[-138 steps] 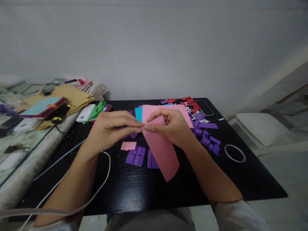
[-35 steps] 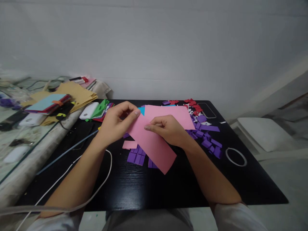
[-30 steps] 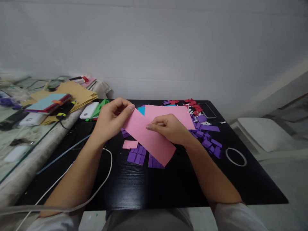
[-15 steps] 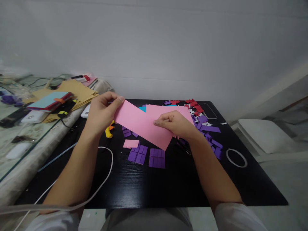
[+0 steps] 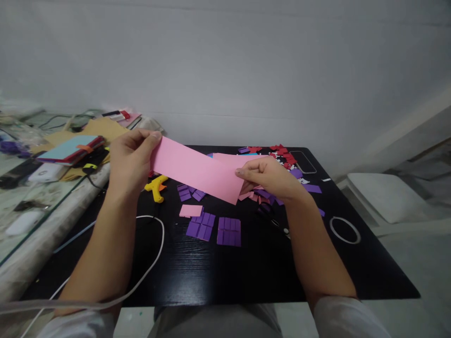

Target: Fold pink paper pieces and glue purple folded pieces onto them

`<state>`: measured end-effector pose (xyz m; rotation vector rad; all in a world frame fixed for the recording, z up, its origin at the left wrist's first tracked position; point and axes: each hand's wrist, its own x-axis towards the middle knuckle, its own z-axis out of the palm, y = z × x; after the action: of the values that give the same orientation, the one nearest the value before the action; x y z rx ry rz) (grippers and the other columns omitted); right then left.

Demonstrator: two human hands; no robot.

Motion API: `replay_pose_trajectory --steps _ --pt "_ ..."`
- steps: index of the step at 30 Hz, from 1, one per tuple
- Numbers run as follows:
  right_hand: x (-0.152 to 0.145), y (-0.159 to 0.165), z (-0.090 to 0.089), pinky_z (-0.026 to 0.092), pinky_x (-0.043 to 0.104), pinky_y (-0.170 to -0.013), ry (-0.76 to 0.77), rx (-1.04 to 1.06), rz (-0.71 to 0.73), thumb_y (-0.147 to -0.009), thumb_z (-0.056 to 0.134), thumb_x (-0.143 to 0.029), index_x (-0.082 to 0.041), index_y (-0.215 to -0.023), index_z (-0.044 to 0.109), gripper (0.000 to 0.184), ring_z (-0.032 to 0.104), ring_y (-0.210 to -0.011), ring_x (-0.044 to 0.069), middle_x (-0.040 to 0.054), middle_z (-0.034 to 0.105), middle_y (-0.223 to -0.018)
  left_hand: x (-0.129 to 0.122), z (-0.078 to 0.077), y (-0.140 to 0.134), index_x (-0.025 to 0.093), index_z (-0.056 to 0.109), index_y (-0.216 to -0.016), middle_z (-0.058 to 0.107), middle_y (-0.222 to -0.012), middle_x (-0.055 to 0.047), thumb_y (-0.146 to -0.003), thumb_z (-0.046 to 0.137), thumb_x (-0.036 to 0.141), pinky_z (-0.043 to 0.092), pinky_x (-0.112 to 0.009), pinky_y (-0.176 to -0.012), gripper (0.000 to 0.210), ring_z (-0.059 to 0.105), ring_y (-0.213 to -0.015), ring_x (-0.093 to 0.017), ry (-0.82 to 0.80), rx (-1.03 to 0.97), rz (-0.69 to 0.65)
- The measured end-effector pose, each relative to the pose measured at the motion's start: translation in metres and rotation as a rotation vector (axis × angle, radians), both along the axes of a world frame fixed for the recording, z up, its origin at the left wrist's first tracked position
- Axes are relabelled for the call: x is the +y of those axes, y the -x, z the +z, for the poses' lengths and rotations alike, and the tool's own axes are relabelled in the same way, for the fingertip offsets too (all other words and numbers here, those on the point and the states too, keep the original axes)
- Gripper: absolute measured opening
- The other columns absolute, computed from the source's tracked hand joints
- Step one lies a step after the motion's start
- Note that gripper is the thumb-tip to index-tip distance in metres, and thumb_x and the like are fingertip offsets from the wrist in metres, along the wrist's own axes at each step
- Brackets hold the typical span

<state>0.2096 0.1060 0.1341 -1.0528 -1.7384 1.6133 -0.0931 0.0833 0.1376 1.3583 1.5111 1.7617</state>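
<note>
A long strip of pink paper point(image 5: 193, 166) is stretched at a slant above the black table, its left end higher. My left hand point(image 5: 132, 155) pinches the upper left end between thumb and fingers. At the other end, my right hand point(image 5: 269, 176) is closed on the strip, thumb on its face. Behind the strip, partly covered, is another pink sheet point(image 5: 225, 158). Below lie purple paper pieces with raised panels point(image 5: 229, 231) and a small folded pink piece point(image 5: 190, 211). Dark-handled scissors point(image 5: 271, 216) rest under my right wrist.
A yellow glue gun point(image 5: 155, 188) lies by my left wrist, near a white cable point(image 5: 160, 244). Red paper scraps point(image 5: 282, 151) are heaped at the back right, with a clear ring point(image 5: 345, 230) nearer. On the left, a glass-topped surface holds a notebook point(image 5: 70, 149) and brown paper point(image 5: 105, 129).
My left hand has moved left and slightly up, drawing the pink strip leftward away from the sheet behind. The right hand has shifted slightly right. More of the glue gun and scissors shows.
</note>
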Motion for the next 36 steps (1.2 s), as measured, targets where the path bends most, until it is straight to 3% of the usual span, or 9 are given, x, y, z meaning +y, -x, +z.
replay_pose_trajectory --steps 5,8,12,16,20,22,25,30,36 --pt "-0.003 0.006 -0.008 0.063 0.034 -0.078 -0.283 -0.054 -0.079 -0.088 0.077 -0.05 -0.017 -0.092 0.076 0.033 0.076 -0.087 0.021 0.0088 0.079 -0.092 -0.002 -0.002 -0.006 0.019 0.067 -0.077 0.059 -0.065 0.005 -0.088 0.076 0.033 0.035 -0.024 -0.05 0.019 0.047 -0.058 -0.008 0.069 0.009 -0.074" --pt "-0.014 0.023 -0.015 0.061 0.04 -0.091 -0.434 -0.014 -0.111 -0.088 0.079 -0.046 -0.02 -0.117 0.07 0.041 0.075 -0.1 0.023 0.0099 0.078 -0.109 -0.004 -0.005 -0.017 0.018 0.067 -0.078 0.059 -0.066 0.003 -0.089 0.073 0.034 0.035 -0.024 -0.049 0.02 0.049 -0.057 -0.009 0.131 0.078 -0.147" --pt "-0.038 0.048 -0.026 0.046 0.055 -0.116 -0.902 -0.145 -0.114 -0.076 0.09 -0.048 -0.018 -0.131 0.058 0.07 0.057 -0.137 0.035 0.0195 0.062 -0.142 -0.003 -0.011 -0.028 0.018 0.068 -0.074 0.059 -0.067 0.002 -0.088 0.072 0.033 0.035 -0.025 -0.049 0.021 0.048 -0.057 -0.01 0.111 0.161 -0.141" --pt "-0.047 0.059 -0.035 0.043 0.057 -0.116 -1.062 -0.333 -0.083 -0.087 0.079 -0.028 -0.016 -0.123 0.055 0.046 0.045 -0.147 0.038 0.0265 0.045 -0.156 -0.001 -0.013 -0.03 0.019 0.069 -0.072 0.06 -0.064 0.001 -0.086 0.073 0.031 0.033 -0.024 -0.045 0.019 0.048 -0.053 -0.01 0.116 0.131 -0.108" --pt "-0.038 0.055 -0.036 0.049 0.05 -0.111 -0.967 -0.167 -0.067 -0.089 0.065 -0.016 -0.021 -0.105 0.057 0.018 0.057 -0.133 0.031 0.0188 0.062 -0.136 0.002 -0.011 -0.026 0.02 0.067 -0.071 0.057 -0.059 0.001 -0.087 0.074 0.043 0.035 -0.024 -0.039 0.029 0.048 -0.045 -0.01 0.137 -0.009 -0.183" --pt "-0.032 0.053 -0.034 0.054 0.044 -0.104 -0.78 -0.024 -0.084 -0.092 0.064 -0.023 -0.022 -0.097 0.058 0.008 0.066 -0.117 0.026 0.0124 0.07 -0.12 0.003 -0.009 -0.024 0.021 0.067 -0.073 0.059 -0.063 -0.001 -0.091 0.065 0.059 0.039 -0.026 -0.037 0.042 0.051 -0.045 -0.012 0.172 -0.131 -0.286" --pt "-0.026 0.05 -0.03 0.058 0.037 -0.089 -0.444 0.141 -0.129 -0.094 0.064 -0.036 -0.021 -0.091 0.062 0.016 0.069 -0.093 0.019 0.0054 0.072 -0.097 0.005 -0.008 -0.024 0.021 0.069 -0.081 0.066 -0.079 -0.006 -0.089 0.057 0.071 0.046 -0.027 -0.039 0.052 0.059 -0.053 -0.014 0.208 -0.29 -0.399" --pt "-0.022 0.05 -0.029 0.057 0.033 -0.082 -0.215 0.334 -0.184 -0.088 0.072 -0.041 -0.02 -0.088 0.064 0.023 0.066 -0.084 0.016 0.0035 0.07 -0.088 0.003 -0.013 -0.034 0.021 0.07 -0.095 0.069 -0.089 -0.006 -0.081 0.073 0.06 0.055 -0.024 -0.049 0.042 0.065 -0.067 -0.015 0.163 -0.234 -0.409" --pt "-0.025 0.049 -0.022 0.056 0.029 -0.071 -0.18 0.336 -0.232 -0.081 0.08 -0.046 -0.019 -0.087 0.067 0.031 0.065 -0.078 0.015 0.002 0.07 -0.082 -0.01 -0.011 -0.051 0.02 0.068 -0.077 0.063 -0.064 0.001 -0.085 0.075 0.033 0.053 -0.025 -0.057 0.017 0.06 -0.056 -0.012 0.141 0.073 -0.467"
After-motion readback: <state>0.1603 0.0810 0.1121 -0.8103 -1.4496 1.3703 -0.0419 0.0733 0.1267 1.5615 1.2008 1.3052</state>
